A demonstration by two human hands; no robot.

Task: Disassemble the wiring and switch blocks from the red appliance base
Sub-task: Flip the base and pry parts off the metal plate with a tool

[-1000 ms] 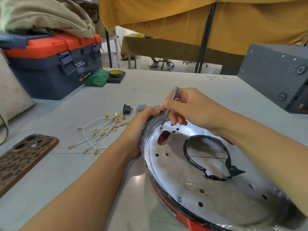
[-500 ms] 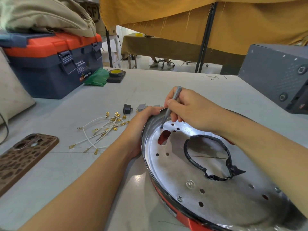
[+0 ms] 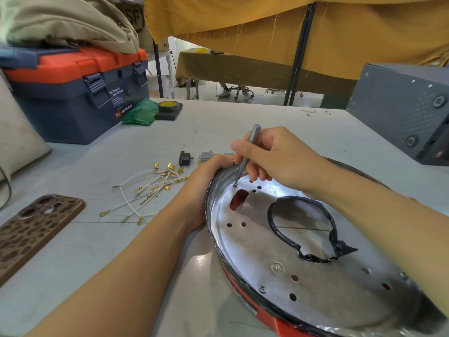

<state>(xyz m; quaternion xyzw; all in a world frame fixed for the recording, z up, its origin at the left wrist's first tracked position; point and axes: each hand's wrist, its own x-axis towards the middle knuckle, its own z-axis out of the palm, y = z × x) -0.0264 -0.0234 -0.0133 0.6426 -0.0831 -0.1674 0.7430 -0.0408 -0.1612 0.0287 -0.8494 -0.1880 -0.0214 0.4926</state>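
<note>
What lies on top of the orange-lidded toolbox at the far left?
A beige fabric bag is slumped across the toolbox, covering the rear and left of the orange lid. The front latches show; whatever sits beneath the bag is hidden.

Single head view, looking forward and down, close over the red appliance base (image 3: 274, 321); toolbox (image 3: 73, 93) far-left beyond it.

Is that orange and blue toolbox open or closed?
Closed. The toolbox has its orange lid down flat, both dark latches folded over the front, and a beige bag on top.
</note>
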